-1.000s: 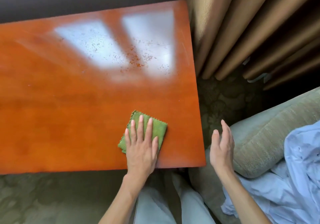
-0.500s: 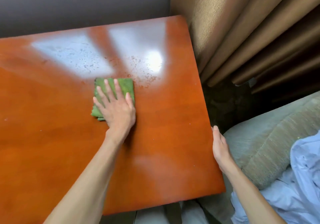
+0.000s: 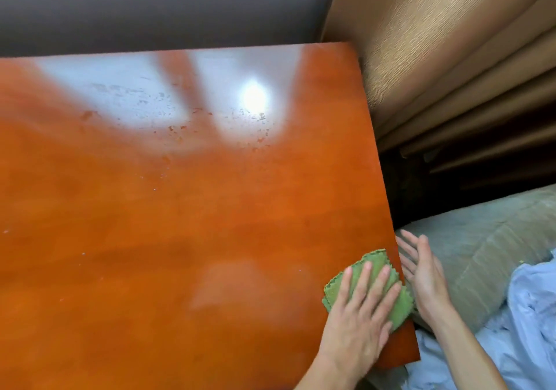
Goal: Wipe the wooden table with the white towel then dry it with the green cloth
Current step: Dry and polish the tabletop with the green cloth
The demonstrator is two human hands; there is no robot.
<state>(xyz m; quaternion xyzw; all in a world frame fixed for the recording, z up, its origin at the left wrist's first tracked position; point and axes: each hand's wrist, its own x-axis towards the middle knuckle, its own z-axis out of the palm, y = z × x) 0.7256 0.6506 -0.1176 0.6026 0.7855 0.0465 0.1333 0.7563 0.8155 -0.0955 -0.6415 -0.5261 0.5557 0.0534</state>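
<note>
Glossy orange-brown wooden counter (image 3: 180, 224) with one cloth lying on it.
A folded green cloth (image 3: 373, 272) sits at the counter's right edge near the front corner — one corner overhangs it — and small wet specks dot the far, glare-lit part of the top.
</note>
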